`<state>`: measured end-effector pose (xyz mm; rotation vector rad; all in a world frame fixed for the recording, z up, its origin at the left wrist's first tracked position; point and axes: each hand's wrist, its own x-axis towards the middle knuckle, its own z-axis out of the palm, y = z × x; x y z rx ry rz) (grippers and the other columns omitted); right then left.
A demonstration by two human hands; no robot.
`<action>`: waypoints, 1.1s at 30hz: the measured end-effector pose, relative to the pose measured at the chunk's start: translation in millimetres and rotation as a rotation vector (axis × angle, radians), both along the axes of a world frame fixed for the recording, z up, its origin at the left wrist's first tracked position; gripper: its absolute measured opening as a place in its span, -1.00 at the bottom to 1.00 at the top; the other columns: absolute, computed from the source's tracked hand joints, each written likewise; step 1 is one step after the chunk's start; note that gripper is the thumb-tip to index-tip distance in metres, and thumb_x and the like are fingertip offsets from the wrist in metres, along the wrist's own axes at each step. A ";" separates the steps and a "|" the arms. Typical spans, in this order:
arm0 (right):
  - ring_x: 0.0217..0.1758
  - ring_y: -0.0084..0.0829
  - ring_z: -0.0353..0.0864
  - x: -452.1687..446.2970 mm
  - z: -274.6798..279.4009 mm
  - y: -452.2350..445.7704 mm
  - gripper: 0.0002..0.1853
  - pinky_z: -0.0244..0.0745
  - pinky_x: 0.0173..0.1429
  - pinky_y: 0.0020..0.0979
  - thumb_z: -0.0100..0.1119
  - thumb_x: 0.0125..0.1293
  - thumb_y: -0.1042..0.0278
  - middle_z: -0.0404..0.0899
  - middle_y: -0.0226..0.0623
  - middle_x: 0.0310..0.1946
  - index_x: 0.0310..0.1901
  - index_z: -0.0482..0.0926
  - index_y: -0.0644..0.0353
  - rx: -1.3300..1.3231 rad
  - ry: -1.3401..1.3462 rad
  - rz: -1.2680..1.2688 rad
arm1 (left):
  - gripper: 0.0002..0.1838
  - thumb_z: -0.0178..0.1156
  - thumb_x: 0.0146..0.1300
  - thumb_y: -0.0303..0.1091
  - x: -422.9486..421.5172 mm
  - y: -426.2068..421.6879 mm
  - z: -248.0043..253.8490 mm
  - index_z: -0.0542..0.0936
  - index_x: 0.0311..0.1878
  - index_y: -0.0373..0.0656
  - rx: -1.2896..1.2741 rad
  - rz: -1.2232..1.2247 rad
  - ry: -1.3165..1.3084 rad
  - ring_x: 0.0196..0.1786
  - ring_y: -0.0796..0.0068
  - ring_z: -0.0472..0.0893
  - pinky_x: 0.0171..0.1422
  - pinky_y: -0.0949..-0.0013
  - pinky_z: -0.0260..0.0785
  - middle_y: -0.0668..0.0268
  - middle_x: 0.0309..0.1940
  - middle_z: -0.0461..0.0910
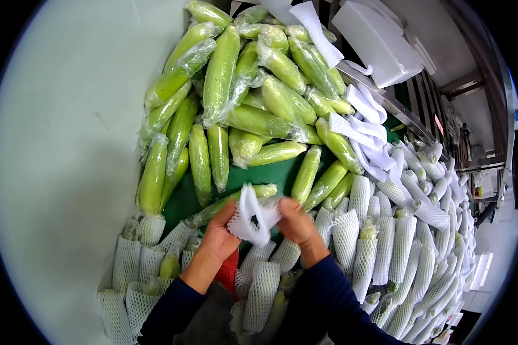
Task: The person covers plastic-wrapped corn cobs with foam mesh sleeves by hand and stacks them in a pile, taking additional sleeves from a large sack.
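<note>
My left hand (217,234) and my right hand (300,227) hold a white foam net sleeve (243,229) between them, one at each side. Its mouth is stretched into a gap that faces up. Just behind the sleeve lies a green ear of corn (211,213) in clear plastic film, partly hidden by the sleeve and my left hand. Farther back is a heap of film-wrapped corn ears (221,75), still in green husks. Around my forearms, many corn ears in white net sleeves (345,236) are packed side by side.
A green surface (265,175) shows between the ears, beside a pale wall (69,115) on the left. Loose foam sleeves (365,129) hang over a metal rail (394,103) at the right. A white foam box (377,43) stands behind it. Something red (227,270) shows beside my left wrist.
</note>
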<state>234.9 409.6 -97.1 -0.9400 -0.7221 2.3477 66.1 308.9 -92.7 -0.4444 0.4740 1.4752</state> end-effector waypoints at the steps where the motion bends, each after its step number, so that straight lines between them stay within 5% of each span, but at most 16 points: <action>1: -0.18 -0.44 0.71 -1.3 7.1 16.0 -0.73 0.61 0.01 -0.40 0.13 0.50 0.18 0.73 -0.30 -0.16 -0.12 0.67 0.23 -0.075 0.028 -0.036 | -0.53 0.23 0.39 -0.11 0.5 -2.0 -4.1 0.52 0.20 -0.26 0.049 -0.056 -0.007 0.10 0.26 0.63 0.26 0.17 0.47 0.17 0.10 0.63; 4: -0.25 -0.38 0.73 -4.0 10.8 48.2 -0.70 0.65 -0.13 -0.37 0.07 0.54 0.16 0.72 -0.30 -0.26 -0.21 0.63 0.21 -0.223 0.059 -0.089 | -0.58 0.27 0.35 -0.22 5.8 9.4 -4.5 0.55 0.17 -0.29 0.043 -0.242 0.183 0.03 0.33 0.65 0.16 0.27 0.50 0.22 0.04 0.65; 6: -0.37 -0.45 0.69 -3.4 -17.5 64.9 -0.71 0.61 -0.23 -0.41 0.13 0.51 0.16 0.71 -0.35 -0.35 -0.27 0.63 0.20 -0.102 -0.121 -0.110 | -0.64 0.27 0.33 -0.28 8.9 25.0 -31.7 0.59 0.09 -0.28 -0.047 -0.401 0.461 -0.07 0.37 0.68 0.05 0.31 0.53 0.26 -0.05 0.68; 7: -0.42 -0.52 0.63 -2.6 -44.5 66.4 -0.73 0.55 -0.26 -0.44 0.21 0.47 0.20 0.70 -0.39 -0.39 -0.24 0.65 0.26 0.197 -0.435 -0.137 | -0.77 0.28 0.29 -0.33 9.4 34.3 -42.6 0.65 -0.08 -0.26 -0.177 -0.322 0.662 -0.22 0.45 0.66 -0.17 0.34 0.50 0.30 -0.19 0.69; 8: -0.42 -0.56 0.59 6.4 -87.1 66.4 -0.72 0.50 -0.27 -0.46 0.24 0.43 0.22 0.69 -0.40 -0.41 -0.16 0.67 0.33 0.656 -0.808 -0.074 | -0.82 0.26 0.28 -0.34 6.1 43.4 -43.7 0.65 -0.20 -0.27 -0.273 -0.320 1.007 -0.38 0.35 0.64 -0.28 0.28 0.45 0.20 -0.36 0.70; 10: -0.44 -0.54 0.57 -8.4 -96.9 45.8 -0.70 0.48 -0.29 -0.46 0.26 0.41 0.23 0.68 -0.41 -0.45 -0.06 0.66 0.36 1.097 -0.765 -0.179 | -0.80 0.24 0.29 -0.31 2.7 57.1 -24.6 0.63 -0.24 -0.29 -0.269 -0.285 1.716 -0.42 0.06 0.64 -0.30 0.16 0.44 0.01 -0.46 0.65; 11: -0.44 -0.55 0.57 -20.9 -91.0 40.2 -0.70 0.49 -0.29 -0.46 0.24 0.43 0.19 0.67 -0.42 -0.44 -0.09 0.66 0.33 0.857 -0.702 -0.233 | -0.77 0.21 0.30 -0.28 4.8 60.4 -27.9 0.62 -0.27 -0.29 -0.286 -0.177 1.851 -0.36 -0.17 0.62 -0.27 0.07 0.44 -0.10 -0.46 0.60; 14: -0.43 -0.57 0.59 -39.7 -67.4 30.0 -0.68 0.51 -0.29 -0.46 0.18 0.47 0.12 0.66 -0.42 -0.41 -0.17 0.66 0.27 0.039 -0.487 -0.322 | -0.76 0.20 0.31 -0.28 -1.9 45.4 -24.8 0.63 -0.30 -0.30 -0.374 -0.307 1.871 -0.27 -0.25 0.60 -0.24 0.00 0.44 -0.13 -0.38 0.62; 18: -0.37 -0.48 0.66 -61.4 31.4 5.7 -0.67 0.61 -0.20 -0.41 0.09 0.53 0.10 0.70 -0.32 -0.31 -0.22 0.63 0.21 -0.260 -0.086 -0.100 | -0.67 0.24 0.38 -0.16 -27.5 1.2 42.6 0.68 -0.26 -0.32 -0.410 -0.232 1.649 -0.48 0.43 0.61 -0.34 0.32 0.42 0.13 -0.56 0.63; 21: -0.29 -0.46 0.69 -98.7 30.0 -30.5 -0.68 0.63 -0.15 -0.38 0.09 0.52 0.11 0.71 -0.27 -0.24 -0.20 0.62 0.22 -0.384 0.097 -0.034 | -0.71 0.28 0.38 -0.23 -59.6 -35.0 45.3 0.69 -0.29 -0.32 -0.438 0.072 1.062 -0.43 0.68 0.51 -0.33 0.50 0.34 0.42 -0.44 0.64; 22: -0.29 -0.46 0.69 -108.1 27.2 -32.2 -0.68 0.63 -0.15 -0.38 0.09 0.53 0.11 0.71 -0.28 -0.25 -0.19 0.62 0.22 -0.383 0.083 -0.003 | -0.73 0.29 0.37 -0.25 -69.0 -40.7 50.3 0.69 -0.33 -0.28 -0.379 0.135 0.863 -0.44 0.67 0.50 -0.35 0.50 0.31 0.42 -0.44 0.63; 24: -0.30 -0.47 0.68 -123.2 20.0 -38.7 -0.68 0.63 -0.15 -0.39 0.08 0.53 0.11 0.70 -0.29 -0.25 -0.19 0.62 0.22 -0.392 0.039 0.066 | -0.73 0.29 0.38 -0.25 -79.2 -53.2 30.2 0.67 -0.38 -0.25 -0.447 0.154 0.886 -0.48 0.67 0.48 -0.37 0.49 0.30 0.45 -0.49 0.59; 25: -0.29 -0.47 0.68 -128.5 15.8 -45.2 -0.67 0.62 -0.16 -0.39 0.08 0.53 0.11 0.69 -0.32 -0.31 -0.21 0.61 0.22 -0.382 0.062 0.136 | -0.70 0.28 0.39 -0.25 -87.8 -68.5 -15.5 0.64 -0.43 -0.23 -0.390 0.220 0.806 -0.49 0.67 0.45 -0.39 0.48 0.26 0.45 -0.52 0.55; 26: -0.36 -0.53 0.62 -132.7 13.7 -54.4 -0.66 0.56 -0.22 -0.40 0.07 0.54 0.12 0.68 -0.36 -0.36 -0.28 0.62 0.20 -0.365 0.029 0.189 | -0.67 0.26 0.40 -0.25 -84.3 -57.6 34.5 0.60 -0.48 -0.22 -0.472 0.230 0.885 -0.51 0.66 0.43 -0.40 0.47 0.25 0.46 -0.55 0.52; 30: -0.44 -0.53 0.45 -153.7 -73.9 -109.3 -0.57 0.43 -0.28 -0.35 0.07 0.53 0.05 0.65 -0.29 -0.43 -0.31 0.62 0.30 0.166 -0.468 0.229 | -0.65 0.20 0.44 -0.24 -90.7 -91.1 -27.2 0.58 -0.48 -0.21 -0.565 0.239 1.010 -0.52 0.63 0.41 -0.40 0.43 0.25 0.43 -0.57 0.51; 33: -0.15 -0.44 0.60 -151.5 -126.4 -142.9 -0.62 0.51 -0.09 -0.25 0.10 0.49 0.06 0.69 -0.30 -0.18 -0.05 0.63 0.26 0.276 -0.419 0.080 | -0.67 0.12 0.48 -0.25 -92.1 -95.2 -56.7 0.58 -0.35 -0.31 -0.623 0.032 1.430 -0.44 0.55 0.44 -0.32 0.37 0.31 0.34 -0.51 0.54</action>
